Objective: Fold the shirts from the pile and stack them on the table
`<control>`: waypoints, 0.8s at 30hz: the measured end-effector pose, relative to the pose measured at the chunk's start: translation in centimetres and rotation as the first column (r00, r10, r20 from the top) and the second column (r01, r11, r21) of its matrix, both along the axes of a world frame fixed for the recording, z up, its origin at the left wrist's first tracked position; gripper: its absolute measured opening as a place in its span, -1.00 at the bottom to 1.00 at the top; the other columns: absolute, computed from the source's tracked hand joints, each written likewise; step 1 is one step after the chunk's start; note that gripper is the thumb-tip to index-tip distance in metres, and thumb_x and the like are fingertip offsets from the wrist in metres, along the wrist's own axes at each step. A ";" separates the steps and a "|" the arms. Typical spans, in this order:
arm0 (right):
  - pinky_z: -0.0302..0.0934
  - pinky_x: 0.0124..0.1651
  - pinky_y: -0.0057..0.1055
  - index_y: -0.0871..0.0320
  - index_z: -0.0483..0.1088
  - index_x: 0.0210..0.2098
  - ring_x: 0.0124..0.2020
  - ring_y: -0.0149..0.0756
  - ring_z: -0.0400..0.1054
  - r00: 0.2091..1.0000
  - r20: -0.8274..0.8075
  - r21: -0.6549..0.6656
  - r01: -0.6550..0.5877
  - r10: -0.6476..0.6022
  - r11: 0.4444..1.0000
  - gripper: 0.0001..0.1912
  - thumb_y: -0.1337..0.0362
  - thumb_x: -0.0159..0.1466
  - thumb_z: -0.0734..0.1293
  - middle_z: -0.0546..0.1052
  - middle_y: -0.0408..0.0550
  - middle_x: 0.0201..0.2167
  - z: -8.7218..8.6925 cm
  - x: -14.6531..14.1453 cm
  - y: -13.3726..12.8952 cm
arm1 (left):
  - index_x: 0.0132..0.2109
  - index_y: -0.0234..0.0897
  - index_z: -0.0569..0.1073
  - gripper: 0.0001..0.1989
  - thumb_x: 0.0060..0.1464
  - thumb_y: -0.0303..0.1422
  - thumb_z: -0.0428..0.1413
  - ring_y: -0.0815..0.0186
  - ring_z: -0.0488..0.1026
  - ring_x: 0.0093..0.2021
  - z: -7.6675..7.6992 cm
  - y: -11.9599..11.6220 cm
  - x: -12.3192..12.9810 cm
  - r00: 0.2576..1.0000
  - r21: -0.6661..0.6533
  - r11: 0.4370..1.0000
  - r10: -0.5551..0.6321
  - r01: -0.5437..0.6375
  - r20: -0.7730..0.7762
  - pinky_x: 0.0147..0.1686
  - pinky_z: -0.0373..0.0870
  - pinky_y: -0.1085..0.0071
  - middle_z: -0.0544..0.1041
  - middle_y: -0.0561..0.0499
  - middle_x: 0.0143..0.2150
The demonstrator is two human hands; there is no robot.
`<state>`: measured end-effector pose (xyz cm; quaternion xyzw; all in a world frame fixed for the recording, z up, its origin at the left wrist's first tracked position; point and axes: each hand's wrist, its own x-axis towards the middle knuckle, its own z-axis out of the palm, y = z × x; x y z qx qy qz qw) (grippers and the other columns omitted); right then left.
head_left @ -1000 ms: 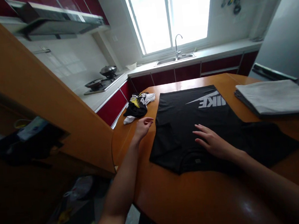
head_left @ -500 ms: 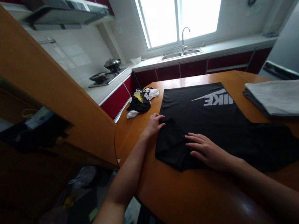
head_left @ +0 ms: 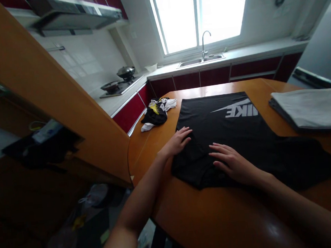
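A black T-shirt (head_left: 221, 130) with a white printed logo lies spread on the wooden table (head_left: 221, 216), the lettering upside down to me. Its left side is folded inward over the body, and the right sleeve reaches out to the right. My left hand (head_left: 177, 141) rests on the folded left edge with fingers stretched out. Over the lower middle of the shirt lies my right hand (head_left: 233, 164), palm down and fingers apart. Neither hand grips the cloth.
A crumpled pile of black, white and yellow clothes (head_left: 157, 112) lies at the table's left edge. Folded white and grey cloth (head_left: 313, 108) sits on the right. Beyond the table are a stove (head_left: 121, 87) with pans and a sink (head_left: 190, 62) under the window.
My left hand has slid right and onto the shirt, its fingers straightening from a curl at the edge. My right hand has shifted slightly right and up.
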<state>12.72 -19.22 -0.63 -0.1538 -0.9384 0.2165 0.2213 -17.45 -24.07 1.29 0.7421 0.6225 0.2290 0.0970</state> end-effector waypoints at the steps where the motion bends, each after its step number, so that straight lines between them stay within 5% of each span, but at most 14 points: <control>1: 0.07 0.36 0.11 0.09 0.47 0.13 0.37 -0.02 0.12 1.000 -0.007 -0.003 0.004 -0.004 1.000 -0.64 0.18 0.42 0.24 0.36 0.09 0.30 0.0 0.0 0.0 | 0.29 -0.23 0.35 -0.57 0.35 -0.28 0.00 0.13 0.20 0.38 0.8 -0.5 -0.3 1.000 0.018 1.000 0.013 -0.013 0.024 0.34 0.14 0.12 0.31 -0.16 0.35; 7: 0.06 0.37 0.10 0.08 0.48 0.12 0.37 -0.02 0.13 0.999 -0.030 -0.017 0.020 -0.021 1.000 -0.64 0.17 0.41 0.25 0.35 0.08 0.30 0.3 0.2 0.2 | 0.05 -0.19 0.53 -0.64 0.14 -0.19 0.25 0.19 0.50 -0.06 4.7 -7.2 -1.4 0.998 -0.102 0.993 0.064 -0.062 0.025 0.01 0.45 0.26 0.51 -0.06 -0.04; 13: 0.06 0.37 0.11 0.08 0.48 0.12 0.37 0.00 0.12 0.999 -0.033 -0.013 0.021 -0.022 1.000 -0.63 0.15 0.41 0.24 0.36 0.07 0.29 0.2 0.1 0.2 | -0.18 -0.19 0.53 -0.85 0.09 -0.31 0.27 0.31 0.45 -0.28 2.7 -13.5 0.7 0.980 -0.215 0.966 0.171 -0.146 0.103 -0.26 0.42 0.39 0.45 0.05 -0.24; 19: 0.09 0.36 0.11 0.08 0.49 0.11 0.37 0.01 0.12 1.000 -0.025 -0.011 0.008 -0.008 1.000 -0.63 0.13 0.40 0.25 0.37 0.08 0.28 -0.4 -0.1 0.2 | -0.01 -0.16 0.52 -0.74 0.12 -0.39 0.22 0.28 0.49 -0.19 0.8 -14.8 3.3 0.940 -0.116 0.958 0.281 -0.263 0.193 -0.15 0.46 0.35 0.53 0.01 -0.17; 24: 0.08 0.35 0.15 0.07 0.48 0.13 0.38 0.02 0.11 1.000 -0.004 0.000 0.013 -0.013 1.000 -0.62 0.13 0.41 0.23 0.36 0.07 0.29 -0.9 -0.2 0.4 | -0.03 -0.18 0.55 -0.79 0.25 -0.33 0.09 0.24 0.55 -0.15 1.2 -14.2 2.2 0.915 -0.056 0.955 0.295 -0.291 0.275 -0.11 0.50 0.32 0.61 -0.05 -0.13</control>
